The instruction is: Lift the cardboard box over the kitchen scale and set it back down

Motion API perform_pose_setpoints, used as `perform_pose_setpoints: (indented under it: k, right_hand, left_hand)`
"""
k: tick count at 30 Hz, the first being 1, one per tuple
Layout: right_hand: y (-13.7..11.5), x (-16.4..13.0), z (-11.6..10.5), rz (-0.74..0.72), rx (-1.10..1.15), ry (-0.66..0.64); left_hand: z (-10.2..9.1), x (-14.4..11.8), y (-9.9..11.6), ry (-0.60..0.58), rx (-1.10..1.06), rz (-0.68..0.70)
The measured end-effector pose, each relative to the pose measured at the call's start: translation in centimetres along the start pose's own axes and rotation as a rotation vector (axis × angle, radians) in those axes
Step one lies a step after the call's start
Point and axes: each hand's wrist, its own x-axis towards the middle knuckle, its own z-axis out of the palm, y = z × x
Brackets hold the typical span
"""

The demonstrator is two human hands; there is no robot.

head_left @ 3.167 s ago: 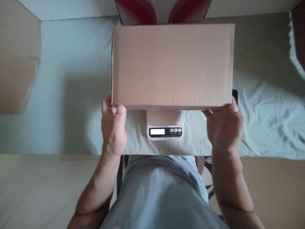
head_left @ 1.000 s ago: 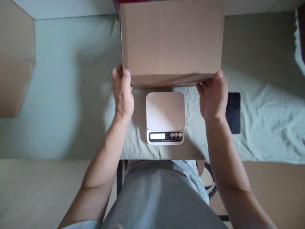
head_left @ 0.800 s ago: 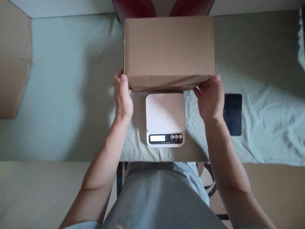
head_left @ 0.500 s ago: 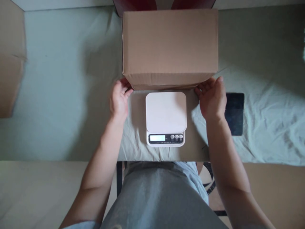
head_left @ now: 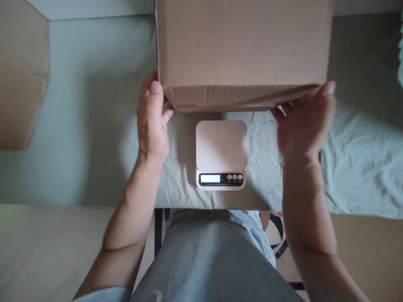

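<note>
Above the far half of the cloth-covered table point(head_left: 78, 126): one plain brown corrugated cardboard box point(head_left: 242, 46), closed, held clear of the surface at its two near bottom corners. Left hand point(head_left: 153, 121) clamped on the left corner, thumb up the side wall, fingers tucked beneath the near edge. Right hand point(head_left: 304, 121) cupped under the right corner, fingertips reaching past the edge, thumb hidden from view. Support from below at both corners, probably to keep the wide load level; near bottom edge slightly lower on the left, with a seam or flap line visible along it.

Directly in front of the box, nearer the body: one small white rectangular digital scale point(head_left: 221, 153), platform bare, display lit, three round buttons beside the display. Box not touching the scale; box's shadow falling across the cloth behind the scale.

At the left margin: one further piece of brown cardboard point(head_left: 22, 79), well apart from both hands.

Count: two hands, one held box, one scale, one separate cardboard piece.
</note>
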Motion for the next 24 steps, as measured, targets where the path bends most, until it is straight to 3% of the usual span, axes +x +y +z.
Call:
perform_pose_setpoints:
  k: [4,7,14,24]
  right_hand:
    - [-2.7,-3.2,-0.7,-0.052,0.03,-0.041]
    - [-2.8,-5.8,-1.4,-0.058,0.029,-0.03]
    - [-1.3,-9.2,-2.6,-0.001,0.002,-0.01]
    - [0.2,-10.2,-3.6,0.05,-0.064,-0.031]
  left_hand:
    - [-0.2,-3.1,2.6,-0.013,0.002,0.086]
    - [-0.7,-5.6,3.0,0.016,0.013,0.064]
    - [-1.8,-9.3,1.9,0.01,-0.029,0.025]
    - [-2.4,-10.7,0.1,0.03,0.007,-0.021]
